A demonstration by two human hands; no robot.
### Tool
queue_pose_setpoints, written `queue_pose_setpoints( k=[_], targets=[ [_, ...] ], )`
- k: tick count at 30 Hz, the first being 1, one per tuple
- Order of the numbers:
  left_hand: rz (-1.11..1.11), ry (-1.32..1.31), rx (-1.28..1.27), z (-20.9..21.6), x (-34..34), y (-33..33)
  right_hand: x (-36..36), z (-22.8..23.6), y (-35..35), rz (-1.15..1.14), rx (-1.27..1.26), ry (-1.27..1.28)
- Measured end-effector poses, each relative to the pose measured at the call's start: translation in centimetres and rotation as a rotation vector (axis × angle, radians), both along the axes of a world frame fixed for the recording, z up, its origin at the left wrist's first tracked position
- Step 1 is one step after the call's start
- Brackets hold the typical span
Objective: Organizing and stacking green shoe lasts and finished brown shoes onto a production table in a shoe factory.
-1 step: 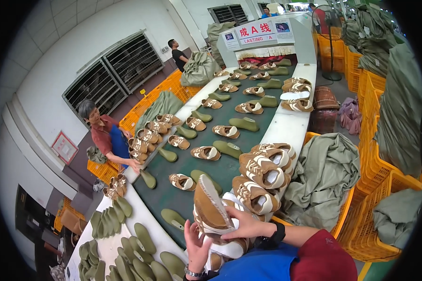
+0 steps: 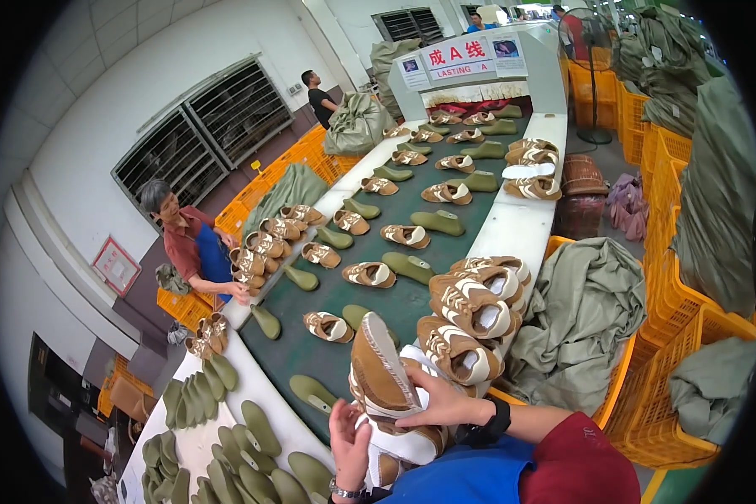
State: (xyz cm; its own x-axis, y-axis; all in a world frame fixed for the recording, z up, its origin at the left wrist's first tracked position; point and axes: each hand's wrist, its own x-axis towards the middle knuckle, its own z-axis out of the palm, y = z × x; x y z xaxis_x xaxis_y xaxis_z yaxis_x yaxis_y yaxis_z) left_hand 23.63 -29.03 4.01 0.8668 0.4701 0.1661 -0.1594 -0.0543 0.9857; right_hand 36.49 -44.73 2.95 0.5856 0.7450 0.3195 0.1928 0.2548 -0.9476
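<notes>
My right hand grips a brown-and-white shoe tilted toe up, with its pale edge turned to the right. My left hand is just left of that shoe, its thumb and fingers apart, holding nothing that I can see. Below and behind the held shoe are more white-and-brown shoes, partly hidden by my hands. A cluster of brown lace-up shoes stands on the white ledge to the right. Close to my left hand, a green shoe last lies on the dark green conveyor belt.
Brown shoes and green lasts lie in rows along the belt up to a machine opening. Several green lasts cover the left table. A co-worker stands at the left ledge. Yellow crates and green cloth are at the right.
My left hand has shifted very slightly beside the shoe, and the held shoe has tilted a little. The co-worker's hand has drawn back from the green last at the left ledge.
</notes>
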Motion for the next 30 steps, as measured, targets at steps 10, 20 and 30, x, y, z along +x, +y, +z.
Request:
queue_pose_setpoints(
  k=[10, 20, 30],
  targets=[
    [-0.377, 0.100, -0.841, 1.4, -3.8, 4.6, -4.9, 0.2, 6.2, 0.262, 0.058, 0.029],
    [-0.436, 0.046, -0.923, 0.8, -7.7, 9.2, -8.3, -0.9, 9.6, 0.404, -0.103, 0.036],
    [-0.406, 0.107, -0.503, 0.6, -7.9, 9.9, -5.9, 4.8, 8.4, 0.280, 0.351, 0.452]
  ],
)
